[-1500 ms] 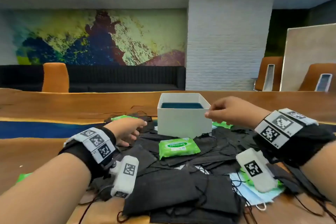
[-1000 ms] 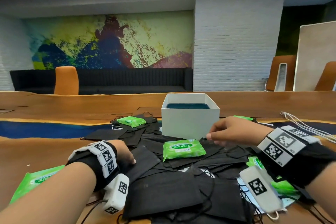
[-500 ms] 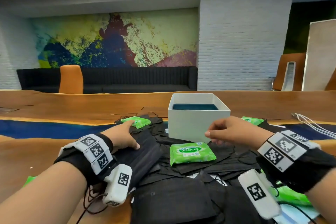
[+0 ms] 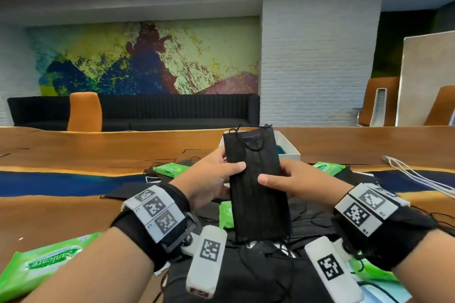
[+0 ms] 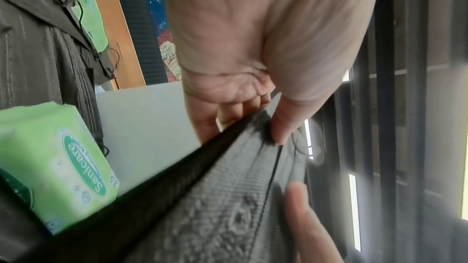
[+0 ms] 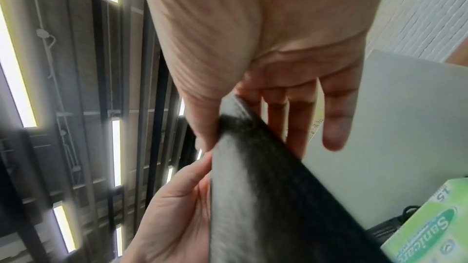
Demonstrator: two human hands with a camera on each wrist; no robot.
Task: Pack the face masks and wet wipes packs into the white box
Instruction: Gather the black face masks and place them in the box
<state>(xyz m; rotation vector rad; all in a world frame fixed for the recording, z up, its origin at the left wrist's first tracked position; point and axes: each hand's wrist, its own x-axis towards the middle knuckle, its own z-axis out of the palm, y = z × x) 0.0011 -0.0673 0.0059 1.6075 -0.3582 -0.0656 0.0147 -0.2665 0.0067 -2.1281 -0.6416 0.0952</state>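
A stack of black face masks (image 4: 256, 179) stands lifted above the table, held by both hands. My left hand (image 4: 211, 174) grips its left edge, thumb on the front (image 5: 278, 127). My right hand (image 4: 288, 179) holds the right edge, thumb across the front and fingers behind (image 6: 291, 119). The white box (image 4: 289, 149) sits just behind the stack, mostly hidden, its inside blue. More black masks (image 4: 246, 275) lie heaped below my wrists. Green wet wipes packs lie around: one under the stack (image 4: 226, 214), one far left (image 4: 170, 170), one right of the box (image 4: 328, 167), one near left (image 4: 39, 268).
The long wooden table (image 4: 73, 152) has a blue resin strip (image 4: 49, 183). White cables (image 4: 418, 174) lie at the right. A light blue mask (image 4: 384, 290) and another green pack (image 4: 369, 270) show at the lower right. A black sofa and orange chairs stand beyond the table.
Both hands came together and lifted a stack of black masks off the heap, raising it in front of the box. Before, the left hand lay on the masks and the right hovered near the box.
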